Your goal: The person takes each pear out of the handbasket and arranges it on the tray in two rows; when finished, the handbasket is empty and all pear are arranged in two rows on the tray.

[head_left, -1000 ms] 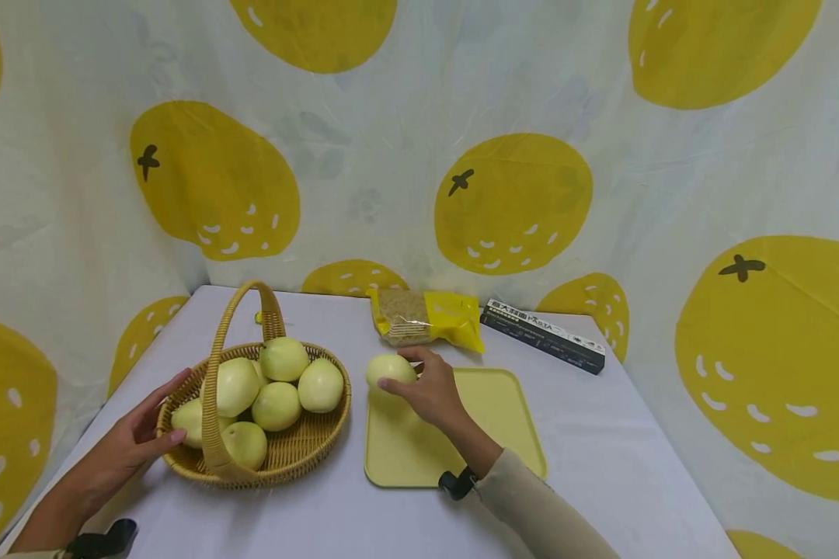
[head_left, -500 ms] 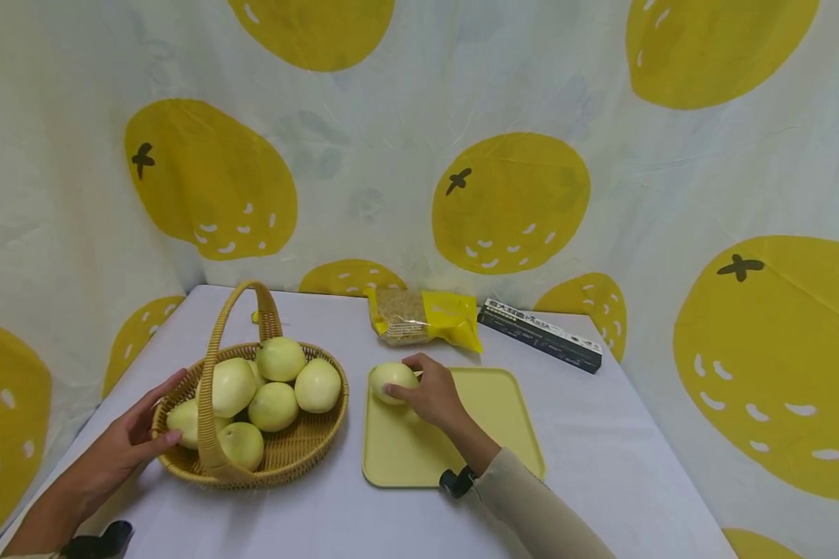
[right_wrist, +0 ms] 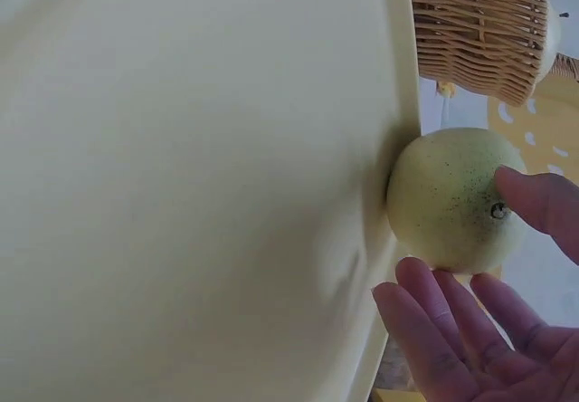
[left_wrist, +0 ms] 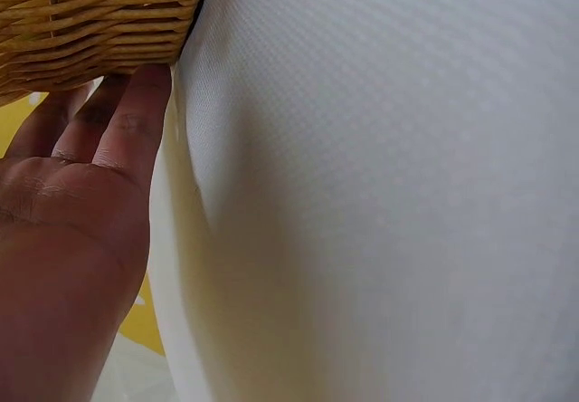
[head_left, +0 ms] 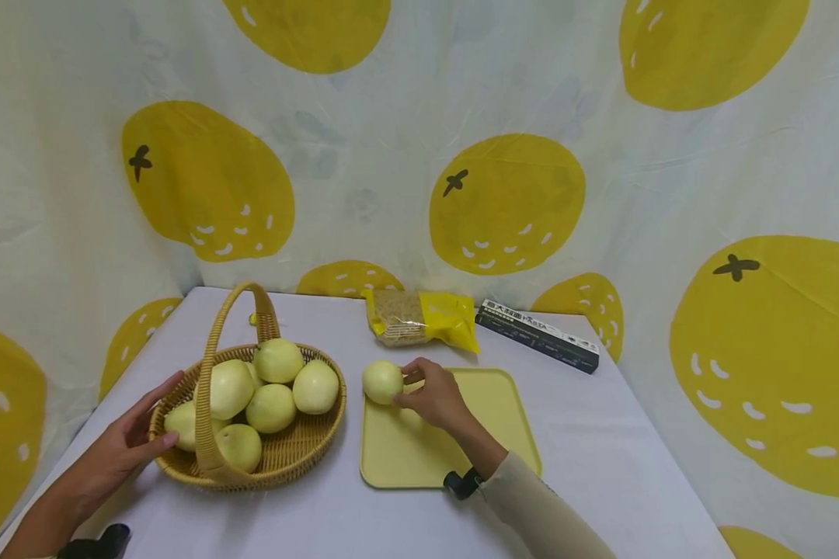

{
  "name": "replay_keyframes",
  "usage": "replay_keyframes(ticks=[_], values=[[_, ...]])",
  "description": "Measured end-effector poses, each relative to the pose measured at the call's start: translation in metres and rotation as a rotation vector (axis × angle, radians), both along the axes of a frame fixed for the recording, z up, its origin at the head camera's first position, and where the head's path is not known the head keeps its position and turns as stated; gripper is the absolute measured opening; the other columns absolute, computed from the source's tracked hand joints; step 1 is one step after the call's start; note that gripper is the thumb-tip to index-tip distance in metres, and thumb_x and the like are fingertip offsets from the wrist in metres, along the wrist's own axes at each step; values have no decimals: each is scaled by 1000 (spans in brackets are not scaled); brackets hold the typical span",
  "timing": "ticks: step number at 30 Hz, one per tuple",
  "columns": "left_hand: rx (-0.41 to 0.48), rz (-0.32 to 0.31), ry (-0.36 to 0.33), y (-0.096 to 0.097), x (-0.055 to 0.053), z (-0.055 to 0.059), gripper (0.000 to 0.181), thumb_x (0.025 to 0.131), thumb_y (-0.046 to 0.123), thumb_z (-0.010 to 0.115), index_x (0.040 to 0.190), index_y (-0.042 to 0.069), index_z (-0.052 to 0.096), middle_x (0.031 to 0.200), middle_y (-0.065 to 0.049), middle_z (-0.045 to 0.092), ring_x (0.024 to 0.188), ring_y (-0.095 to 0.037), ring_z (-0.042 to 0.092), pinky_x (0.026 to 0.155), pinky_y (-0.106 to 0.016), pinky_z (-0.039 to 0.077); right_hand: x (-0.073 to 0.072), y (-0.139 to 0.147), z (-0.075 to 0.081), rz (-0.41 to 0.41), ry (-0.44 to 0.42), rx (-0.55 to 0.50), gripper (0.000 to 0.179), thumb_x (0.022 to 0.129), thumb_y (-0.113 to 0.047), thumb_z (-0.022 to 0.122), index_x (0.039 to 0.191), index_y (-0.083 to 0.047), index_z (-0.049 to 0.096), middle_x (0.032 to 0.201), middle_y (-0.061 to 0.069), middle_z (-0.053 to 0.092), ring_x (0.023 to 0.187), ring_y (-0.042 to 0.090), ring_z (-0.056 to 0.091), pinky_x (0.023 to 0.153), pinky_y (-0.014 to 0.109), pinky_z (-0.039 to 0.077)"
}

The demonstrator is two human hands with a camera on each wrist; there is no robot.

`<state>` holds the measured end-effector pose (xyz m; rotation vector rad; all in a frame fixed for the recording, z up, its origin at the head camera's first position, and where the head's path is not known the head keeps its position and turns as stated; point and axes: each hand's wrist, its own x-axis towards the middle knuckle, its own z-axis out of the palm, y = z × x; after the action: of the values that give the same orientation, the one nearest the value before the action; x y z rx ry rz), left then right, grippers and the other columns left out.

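Note:
A pale green-yellow pear (head_left: 382,382) sits at the far left corner of a yellow tray (head_left: 426,458). My right hand (head_left: 435,394) is on its right side, fingers spread and loosely bent; in the right wrist view the thumb lies over the pear near its stem end, and the other fingertips are beside it. My left hand (head_left: 122,442) holds the left end of a wicker basket (head_left: 301,458), thumb over the rim and fingers outside. In the left wrist view the fingers reach up to the wicker; their tips are hidden. Several similar pears (head_left: 271,407) fill the basket.
Behind the tray lies a yellow-ended bag of dry food (head_left: 419,320). A dark pasta box (head_left: 537,336) lies at the back right. The basket's tall handle (head_left: 210,373) arches over the pears. A small yellow item (head_left: 253,319) is behind the basket.
The pear came down to the tray's far left corner, and my right hand has loosened, its fingers drawing back to the right. The left hand stays on the basket.

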<state>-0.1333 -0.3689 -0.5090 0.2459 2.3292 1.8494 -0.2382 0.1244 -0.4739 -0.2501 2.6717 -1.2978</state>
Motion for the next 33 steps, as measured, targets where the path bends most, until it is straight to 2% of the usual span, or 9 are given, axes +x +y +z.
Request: replay_keyframes(ticks=[4, 10, 14, 22, 28, 33], values=[[1, -4, -6, 0, 0, -1, 85, 108, 4, 58, 173, 31, 10, 175, 24, 10, 124, 34, 35, 93, -2, 40, 0, -5, -5, -38, 1, -4, 56, 79, -22, 95, 124, -8, 65, 115, 13, 77, 88, 22, 77, 76, 34, 58], [-36, 16, -34, 0, -1, -1, 85, 109, 10, 59, 172, 36, 9, 175, 23, 8, 122, 33, 35, 92, -3, 41, -1, -10, -9, -73, 29, 34, 62, 75, -25, 98, 121, -9, 60, 114, 11, 78, 103, 28, 72, 82, 38, 53], [-37, 31, -63, 1, -2, -1, 86, 109, 12, 60, 171, 40, 8, 175, 25, 6, 123, 30, 34, 92, -3, 42, -4, -11, -12, -84, 37, 56, 62, 73, -29, 99, 117, -10, 59, 111, 8, 78, 105, 28, 69, 81, 36, 51], [-19, 28, -70, 1, -3, -2, 86, 109, 10, 60, 171, 39, 8, 176, 24, 6, 122, 31, 35, 92, -3, 41, -8, -5, -12, -65, 13, 54, 67, 74, -33, 99, 120, -8, 58, 108, 8, 78, 93, 23, 69, 71, 31, 51], [-36, 31, -68, 0, -3, -3, 86, 109, 12, 59, 171, 40, 8, 176, 26, 4, 127, 29, 32, 92, -3, 41, -6, 2, -10, -35, 27, 13, 69, 74, -33, 99, 122, -7, 57, 113, 12, 77, 95, 22, 72, 75, 34, 57], [-19, 18, -51, -2, -1, -2, 85, 109, 8, 58, 172, 38, 8, 175, 26, 7, 121, 31, 37, 92, -4, 43, -7, 6, -12, -31, 30, -26, 65, 78, -32, 97, 123, -7, 57, 115, 13, 77, 99, 23, 74, 80, 37, 60]])
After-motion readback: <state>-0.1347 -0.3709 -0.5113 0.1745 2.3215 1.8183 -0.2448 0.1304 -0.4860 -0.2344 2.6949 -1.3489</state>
